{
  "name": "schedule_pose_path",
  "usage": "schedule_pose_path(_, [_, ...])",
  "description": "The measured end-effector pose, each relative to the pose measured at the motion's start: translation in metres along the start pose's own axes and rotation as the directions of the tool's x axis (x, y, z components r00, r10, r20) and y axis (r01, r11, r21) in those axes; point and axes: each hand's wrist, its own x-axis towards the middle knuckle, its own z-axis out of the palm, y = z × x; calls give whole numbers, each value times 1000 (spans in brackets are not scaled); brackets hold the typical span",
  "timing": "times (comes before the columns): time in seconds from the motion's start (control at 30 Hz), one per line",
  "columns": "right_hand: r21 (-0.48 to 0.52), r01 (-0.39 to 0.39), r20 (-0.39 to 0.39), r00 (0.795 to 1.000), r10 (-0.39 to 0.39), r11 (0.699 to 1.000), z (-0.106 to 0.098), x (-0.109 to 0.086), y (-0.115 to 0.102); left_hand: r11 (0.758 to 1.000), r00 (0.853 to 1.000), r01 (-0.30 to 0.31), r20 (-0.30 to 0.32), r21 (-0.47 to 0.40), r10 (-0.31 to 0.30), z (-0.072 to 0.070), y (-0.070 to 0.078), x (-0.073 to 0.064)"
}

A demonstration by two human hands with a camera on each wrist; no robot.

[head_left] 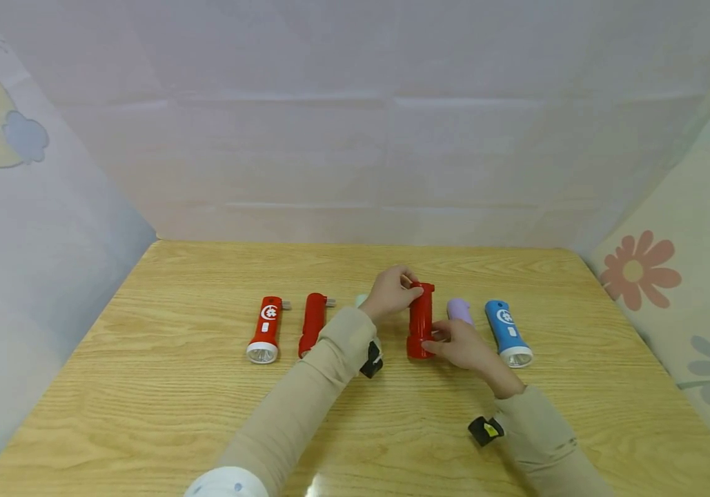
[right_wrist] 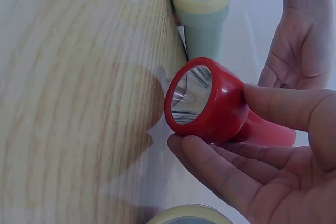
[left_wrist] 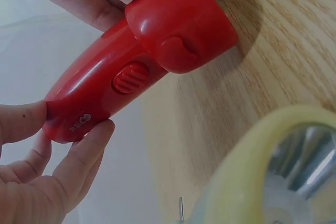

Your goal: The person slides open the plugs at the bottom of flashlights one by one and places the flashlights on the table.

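Both hands hold one red flashlight (head_left: 420,319) near the middle of the table. My left hand (head_left: 390,295) pinches its tail end between thumb and fingers. At the lens end, my right hand (head_left: 461,343) grips the wide red head with thumb and fingertips. A ridged switch and a small white print show on the red flashlight (left_wrist: 100,85) in the left wrist view. Its reflector faces the camera in the right wrist view, where the red flashlight (right_wrist: 218,103) has its rim close to the tabletop; whether they touch I cannot tell.
Left of the hands lie a red flashlight with white trim (head_left: 268,324) and a plain red one (head_left: 313,323), both with plug prongs out. A pale green flashlight (right_wrist: 202,24) is partly hidden by my left arm. To the right are a purple flashlight (head_left: 460,310) and a blue one (head_left: 508,331).
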Motion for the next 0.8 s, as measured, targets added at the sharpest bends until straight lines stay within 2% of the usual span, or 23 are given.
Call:
schedule_pose_path(0.27, [-4,29,-17,999,-29,1000,0,2,2,996,997,-69,-15,63,70,-1,4,-6])
schedule_pose_path(0.5, [4,23,-33,999,-23,1000,0,4,4,977,985,-163,-26,137,168,0,4,-9])
schedule_pose_path(0.8, [1,48,-57,997,-48,999,1,5,7,966,974,-218,-25,140,223,3,5,-13])
